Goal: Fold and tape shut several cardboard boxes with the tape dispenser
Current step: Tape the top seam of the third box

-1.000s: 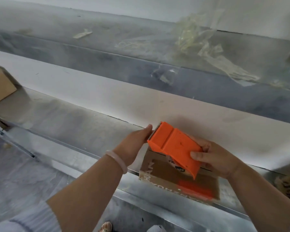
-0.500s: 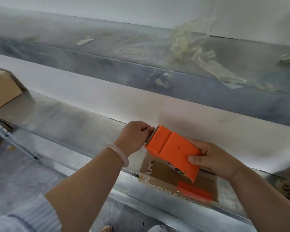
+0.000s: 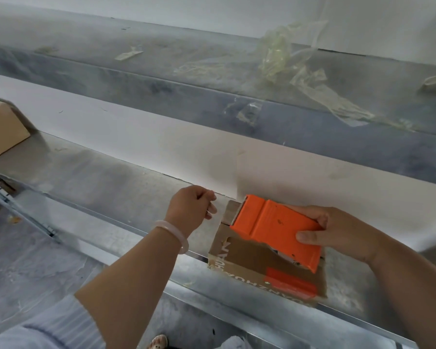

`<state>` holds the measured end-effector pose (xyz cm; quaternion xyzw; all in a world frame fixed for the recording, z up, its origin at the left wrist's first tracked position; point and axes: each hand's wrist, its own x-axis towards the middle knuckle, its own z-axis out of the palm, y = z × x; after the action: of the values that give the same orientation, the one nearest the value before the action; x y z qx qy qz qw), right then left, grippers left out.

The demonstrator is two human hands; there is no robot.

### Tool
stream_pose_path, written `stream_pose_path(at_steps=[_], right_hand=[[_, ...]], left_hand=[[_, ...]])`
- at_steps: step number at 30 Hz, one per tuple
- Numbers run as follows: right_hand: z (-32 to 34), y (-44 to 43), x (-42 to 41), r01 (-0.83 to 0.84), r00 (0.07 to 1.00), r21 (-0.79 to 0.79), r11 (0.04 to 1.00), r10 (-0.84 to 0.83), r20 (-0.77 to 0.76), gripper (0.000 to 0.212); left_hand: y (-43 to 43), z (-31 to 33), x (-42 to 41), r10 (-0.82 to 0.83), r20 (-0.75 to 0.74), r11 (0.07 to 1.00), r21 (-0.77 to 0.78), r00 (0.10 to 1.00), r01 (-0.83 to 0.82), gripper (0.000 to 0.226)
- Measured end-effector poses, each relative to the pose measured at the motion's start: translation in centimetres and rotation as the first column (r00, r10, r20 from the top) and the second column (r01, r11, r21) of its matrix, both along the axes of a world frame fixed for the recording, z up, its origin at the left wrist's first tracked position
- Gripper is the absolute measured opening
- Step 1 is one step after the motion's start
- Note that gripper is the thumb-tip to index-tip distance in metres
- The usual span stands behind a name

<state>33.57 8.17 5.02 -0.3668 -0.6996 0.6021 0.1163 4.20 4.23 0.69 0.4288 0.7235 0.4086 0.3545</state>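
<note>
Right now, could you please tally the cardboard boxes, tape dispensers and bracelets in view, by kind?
Cardboard boxes: 2 (near box, left-edge box)
Tape dispenser: 1
Bracelet: 1
Total: 4

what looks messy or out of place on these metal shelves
Crumpled strips of used clear tape lie strewn across the upper metal ledge, and one scrap is stuck to its front face. That is waste left lying about. The cardboard box under the orange tape dispenser looks intact.
</note>
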Motion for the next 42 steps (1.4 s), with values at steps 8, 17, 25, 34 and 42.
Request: stream_pose_path(at_steps=[8,17,25,34,42], right_hand=[[1.0,0.0,0.7,0.011,0.994,0.05,0.999,-0.016,0.107,0.076],[0.4,0.6,0.6,0.017,0.988,0.053,0.998,-0.025,0.156,0.06],[-0.1,1.2,0.8,0.042,0.985,0.046,0.998,-0.05,0.167,0.061],[-0.1,1.2,0.5,0.041,0.987,0.034,0.999,-0.046,0.152,0.072],[-0.2,1.2,0.5,0.047,0.989,0.029,0.998,-0.051,0.141,0.09]], left_hand=[[-0.3,-2.7,-1.4,0.083,0.066,0.995,-0.063,0.994,-0.079,0.019],[-0.2,-5.6,0.1,0.1,0.097,0.984,-0.156,0.99,-0.084,0.017],[0.4,-6.6,1.4,-0.164,-0.276,0.962,-0.257,0.947,0.092,0.023],[0.9,-5.9,1.6,-0.339,-0.336,0.894,-0.406,0.879,0.189,0.053],[0.0,-7.2,0.8,-0.137,-0.11,0.962,-0.253,0.984,0.106,0.037]])
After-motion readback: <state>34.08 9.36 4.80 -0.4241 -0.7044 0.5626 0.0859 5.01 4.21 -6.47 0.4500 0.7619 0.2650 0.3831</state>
